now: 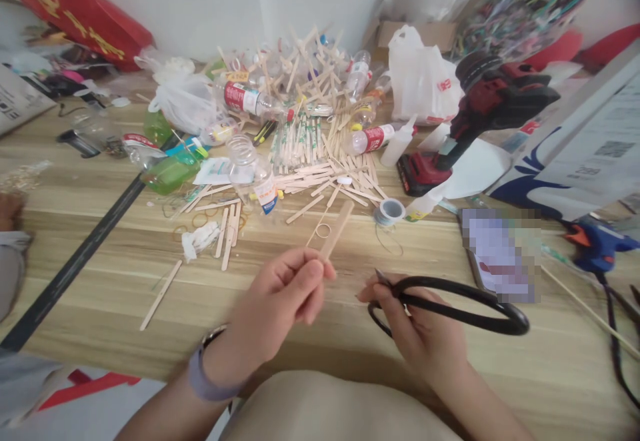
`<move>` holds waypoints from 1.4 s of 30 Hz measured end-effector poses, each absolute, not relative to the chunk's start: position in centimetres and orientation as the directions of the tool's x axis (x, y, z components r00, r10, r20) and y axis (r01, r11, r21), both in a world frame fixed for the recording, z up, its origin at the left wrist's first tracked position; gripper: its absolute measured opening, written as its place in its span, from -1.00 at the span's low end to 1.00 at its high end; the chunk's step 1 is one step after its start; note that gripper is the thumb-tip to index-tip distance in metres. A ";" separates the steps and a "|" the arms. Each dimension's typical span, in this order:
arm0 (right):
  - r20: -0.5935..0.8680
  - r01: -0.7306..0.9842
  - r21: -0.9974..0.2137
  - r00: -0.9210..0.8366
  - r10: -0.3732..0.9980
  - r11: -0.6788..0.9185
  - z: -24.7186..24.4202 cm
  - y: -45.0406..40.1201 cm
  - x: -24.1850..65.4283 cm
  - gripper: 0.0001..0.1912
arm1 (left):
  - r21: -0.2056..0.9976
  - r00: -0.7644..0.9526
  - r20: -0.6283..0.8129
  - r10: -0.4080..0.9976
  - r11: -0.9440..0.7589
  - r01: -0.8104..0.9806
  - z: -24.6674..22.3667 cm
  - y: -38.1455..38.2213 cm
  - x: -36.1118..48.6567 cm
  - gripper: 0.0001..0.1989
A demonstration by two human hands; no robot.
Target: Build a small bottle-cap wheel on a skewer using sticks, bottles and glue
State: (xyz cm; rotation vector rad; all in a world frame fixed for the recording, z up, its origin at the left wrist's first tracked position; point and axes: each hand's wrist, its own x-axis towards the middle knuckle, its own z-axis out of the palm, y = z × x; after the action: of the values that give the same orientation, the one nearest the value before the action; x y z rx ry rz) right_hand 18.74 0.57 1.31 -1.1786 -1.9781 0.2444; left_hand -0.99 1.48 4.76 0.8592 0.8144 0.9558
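My left hand (293, 294) pinches the lower end of a flat wooden stick (338, 229), which points up and away from me. Just left of that stick, a thin strip and a small ring (323, 230) show above my fingers. My right hand (420, 324) is closed around black-handled scissors (465, 301); one big handle loop sticks out to the right, and the dark tip points up near my thumb. The two hands are apart, both above the wooden table (330, 334). A loose wooden stick (161, 295) lies to the left of my left hand.
Wooden sticks (320, 177) and plastic bottles (263, 184) crowd the table's middle and back. At right are a tape roll (389, 211), a glue bottle (425, 202), a power drill (475, 111), a phone (495, 254) and a blue glue gun (600, 244). Another person's arm (9, 261) shows at far left.
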 end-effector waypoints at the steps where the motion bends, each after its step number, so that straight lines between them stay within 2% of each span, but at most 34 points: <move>1: 0.529 0.653 -0.527 -0.248 0.812 0.543 1.6 0.5 18.7 -0.72 | 0.940 0.312 -0.211 0.927 0.279 -0.196 4.8 1.4 -1.0 -0.75; 3: 0.511 0.629 -0.536 -0.288 0.810 0.563 2.2 0.3 18.5 -0.75 | 0.978 0.248 -0.207 0.946 0.200 0.056 4.8 1.0 -0.8 -0.73; 6: 0.526 0.610 -0.500 -0.350 0.775 0.614 3.0 0.1 18.0 -0.79 | 0.947 0.202 -0.093 0.975 0.024 0.321 4.8 0.5 -0.3 -0.70; 9: 0.544 0.605 -0.450 -0.397 0.739 0.656 3.1 0.1 17.7 -0.86 | 0.853 0.198 0.040 0.979 -0.136 0.503 4.7 0.2 -0.1 -0.69; 12: 0.566 0.618 -0.408 -0.406 0.717 0.672 3.0 0.2 17.7 -0.85 | 0.765 0.223 0.101 0.970 -0.219 0.605 4.7 0.1 -0.1 -0.69; 16: 0.561 0.642 -0.372 -0.421 0.713 0.671 3.1 0.4 17.5 -0.80 | 0.696 0.273 0.138 0.952 -0.289 0.657 4.7 0.1 -0.1 -0.69; 21: 0.552 0.669 -0.367 -0.403 0.730 0.646 3.3 0.5 17.5 -0.76 | 0.671 0.296 0.165 0.941 -0.327 0.666 4.7 0.2 0.1 -0.72; 27: 0.569 0.654 -0.374 -0.399 0.719 0.658 2.9 0.6 17.5 -0.79 | 0.657 0.297 0.182 0.937 -0.341 0.672 4.6 0.1 0.1 -0.72; 33: 0.558 0.644 -0.395 -0.398 0.728 0.655 2.7 0.6 17.7 -0.84 | 0.590 0.341 0.204 0.918 -0.393 0.705 4.6 0.3 0.1 -0.70; 42: 0.557 0.646 -0.383 -0.409 0.723 0.661 2.9 0.7 17.7 -0.82 | 0.656 0.310 0.161 0.937 -0.337 0.676 4.7 0.1 0.1 -0.70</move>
State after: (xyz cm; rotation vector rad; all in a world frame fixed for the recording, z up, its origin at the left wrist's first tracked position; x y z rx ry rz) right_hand 17.67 0.68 2.88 -1.0532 -2.1606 0.1383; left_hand 0.05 0.15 4.73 2.1102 1.4267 0.7342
